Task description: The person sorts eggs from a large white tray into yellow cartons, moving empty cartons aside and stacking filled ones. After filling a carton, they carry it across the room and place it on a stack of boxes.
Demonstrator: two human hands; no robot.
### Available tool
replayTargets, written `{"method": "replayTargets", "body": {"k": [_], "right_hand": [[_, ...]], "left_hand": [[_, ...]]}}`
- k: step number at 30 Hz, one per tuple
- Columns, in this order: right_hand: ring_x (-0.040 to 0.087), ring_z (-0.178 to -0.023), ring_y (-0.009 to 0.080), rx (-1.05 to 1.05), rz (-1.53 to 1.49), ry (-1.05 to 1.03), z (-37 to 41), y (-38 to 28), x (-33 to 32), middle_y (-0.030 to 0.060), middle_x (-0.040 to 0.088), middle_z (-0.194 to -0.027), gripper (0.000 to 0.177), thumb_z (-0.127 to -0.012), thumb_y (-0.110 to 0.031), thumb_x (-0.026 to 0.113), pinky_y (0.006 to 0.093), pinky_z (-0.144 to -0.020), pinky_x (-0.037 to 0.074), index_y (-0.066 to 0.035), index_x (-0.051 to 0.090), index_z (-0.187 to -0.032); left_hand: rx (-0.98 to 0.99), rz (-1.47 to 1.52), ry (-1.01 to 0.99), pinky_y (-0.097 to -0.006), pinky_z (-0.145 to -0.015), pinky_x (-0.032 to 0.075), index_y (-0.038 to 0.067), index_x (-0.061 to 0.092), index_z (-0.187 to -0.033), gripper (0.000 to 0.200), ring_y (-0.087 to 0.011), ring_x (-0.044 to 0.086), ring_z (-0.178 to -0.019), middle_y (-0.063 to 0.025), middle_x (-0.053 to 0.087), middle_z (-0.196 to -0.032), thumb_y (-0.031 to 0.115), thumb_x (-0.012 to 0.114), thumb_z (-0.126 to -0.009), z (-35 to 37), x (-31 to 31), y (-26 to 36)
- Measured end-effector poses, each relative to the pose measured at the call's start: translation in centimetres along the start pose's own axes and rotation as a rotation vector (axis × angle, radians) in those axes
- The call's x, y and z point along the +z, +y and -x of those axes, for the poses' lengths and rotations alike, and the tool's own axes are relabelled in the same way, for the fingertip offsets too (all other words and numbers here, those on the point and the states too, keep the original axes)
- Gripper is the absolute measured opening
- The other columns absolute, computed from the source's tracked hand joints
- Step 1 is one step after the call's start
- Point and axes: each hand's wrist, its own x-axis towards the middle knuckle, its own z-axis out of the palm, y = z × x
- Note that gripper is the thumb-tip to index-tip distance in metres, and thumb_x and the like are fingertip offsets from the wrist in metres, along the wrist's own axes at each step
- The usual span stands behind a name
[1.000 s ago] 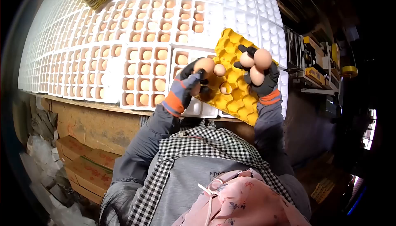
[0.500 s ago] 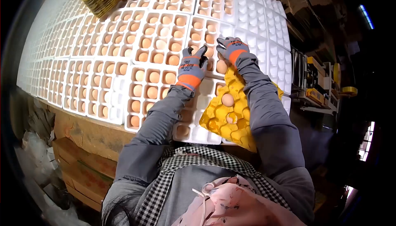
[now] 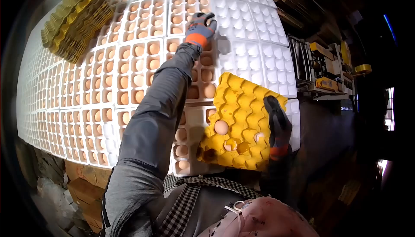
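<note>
My left hand (image 3: 202,25), in a grey and orange glove, reaches over a white foam tray of brown eggs; its fingers are bent, and whether it grips an egg is hidden. At the right edge of a yellow egg tray (image 3: 242,107), my right hand (image 3: 279,122) has its gloved fingers wrapped on the rim. The yellow tray is tilted over the white trays. It holds a whole egg (image 3: 221,127) and a broken egg (image 3: 230,145) with yolk showing. White tray compartments with eggs (image 3: 209,90) lie just left of it.
Stacked yellow egg trays (image 3: 78,23) stand on the filled trays at the upper left, more at the top. White trays with bare compartments (image 3: 240,57) lie to the right. A metal rack with tape (image 3: 363,69) is further right. Cardboard boxes (image 3: 86,191) sit below left.
My left hand has moved forward over the farther eggs. My right hand has drawn back to the yellow tray's right edge. The view has shifted, and the tray now lies flatter and more exposed.
</note>
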Motion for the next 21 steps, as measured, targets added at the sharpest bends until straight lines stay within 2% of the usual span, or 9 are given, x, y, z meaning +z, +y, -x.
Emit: {"method": "replayTargets", "body": {"k": [2,5,7,10,12,13,16,19,21], "right_hand": [[0.055,-0.118,0.0243,0.035,0.112,0.031,2.8,0.3,-1.5,0.0171,0.057,-0.128,0.038,-0.094,-0.003,0.047,0.0315,-0.1,0.043,0.01,0.049,-0.129],[0.059,-0.111,0.0209,0.034,0.098,0.051,4.3,-0.2,-2.2,0.015,0.06,-0.125,0.038,-0.092,-0.004,0.051,0.0309,-0.094,0.046,0.007,0.052,-0.128],[0.064,-0.102,0.0175,0.219,0.24,0.051,3.7,-1.7,-0.9,0.0115,0.063,-0.119,0.034,-0.091,-0.001,0.052,0.0281,-0.087,0.049,0.001,0.058,-0.124],[0.06,-0.107,0.0259,0.121,0.43,-0.226,2.1,-1.4,1.9,0.013,0.061,-0.121,0.039,-0.09,-0.011,0.056,0.0347,-0.092,0.047,-0.005,0.056,-0.129],[0.053,-0.112,0.0345,-0.109,0.769,-0.482,1.1,0.0,3.7,0.0127,0.055,-0.128,0.049,-0.088,-0.03,0.06,0.042,-0.096,0.042,-0.015,0.052,-0.135],[0.054,-0.109,0.0336,-0.138,0.9,-0.589,1.7,1.7,4.8,0.0133,0.054,-0.129,0.052,-0.086,-0.037,0.061,0.0421,-0.094,0.043,-0.018,0.051,-0.133],[0.055,-0.108,0.0334,-0.198,1.3,-0.755,1.1,1.2,7.2,0.0141,0.054,-0.126,0.055,-0.082,-0.041,0.065,0.0435,-0.091,0.044,-0.019,0.051,-0.13],[0.059,-0.1,0.032,0.011,0.938,-0.762,-0.5,2.0,5.9,0.0125,0.061,-0.114,0.05,-0.079,-0.036,0.069,0.0416,-0.086,0.048,-0.014,0.054,-0.121],[0.063,-0.096,0.0324,0.24,0.0,-0.461,-2.5,3.2,4.3,0.0124,0.063,-0.11,0.049,-0.077,-0.033,0.073,0.0394,-0.084,0.05,-0.01,0.054,-0.116]], "left_hand": [[0.294,0.191,0.135,-0.0412,-0.099,0.041,0.021,0.063,-0.122,0.04,-0.0339,0.054,-0.115,-0.0174,0.054,-0.13,0.036,0.062,-0.085,-3.1,3.7,-3.6],[0.092,-0.677,-0.477,-0.0409,-0.103,0.039,0.019,0.06,-0.126,0.043,-0.0342,0.056,-0.114,-0.0173,0.06,-0.124,0.037,0.058,-0.087,-4.6,4.9,-3.2],[0.159,-0.611,-0.345,-0.04,-0.098,0.043,0.017,0.059,-0.128,0.044,-0.0333,0.06,-0.109,-0.0165,0.063,-0.119,0.038,0.057,-0.089,-7.1,8.4,-12.9],[0.212,-0.033,-0.342,-0.0318,-0.09,0.046,0.014,0.057,-0.129,0.04,-0.0221,0.062,-0.104,-0.0117,0.065,-0.117,0.034,0.055,-0.095,2.8,-0.4,-3.3],[0.027,0.28,-0.351,-0.0296,-0.086,0.048,0.014,0.061,-0.124,0.038,-0.0227,0.064,-0.099,-0.0116,0.066,-0.115,0.033,0.061,-0.091,9.2,-4.8,-0.6],[-0.176,0.456,-0.409,-0.0231,-0.093,0.043,0.004,0.055,-0.131,0.039,-0.0097,0.057,-0.107,-0.0034,0.063,-0.121,0.018,0.057,-0.095,12.5,-7.5,2.0],[-0.392,0.47,-0.352,-0.0266,-0.097,0.044,0.002,0.053,-0.132,0.038,-0.0129,0.057,-0.112,-0.0074,0.061,-0.126,0.01,0.056,-0.095,20.7,-11.8,4.9],[-0.197,0.369,-0.364,-0.0282,-0.094,0.046,0.005,0.052,-0.133,0.043,-0.0147,0.057,-0.11,-0.0076,0.059,-0.126,-0.003,0.053,-0.09,25.0,-11.7,5.8],[-0.027,0.308,-0.332,-0.0309,-0.095,0.046,0.007,0.053,-0.133,0.05,-0.0205,0.055,-0.115,-0.0116,0.056,-0.13,-0.007,0.054,-0.084,25.4,-9.7,5.4]]}}
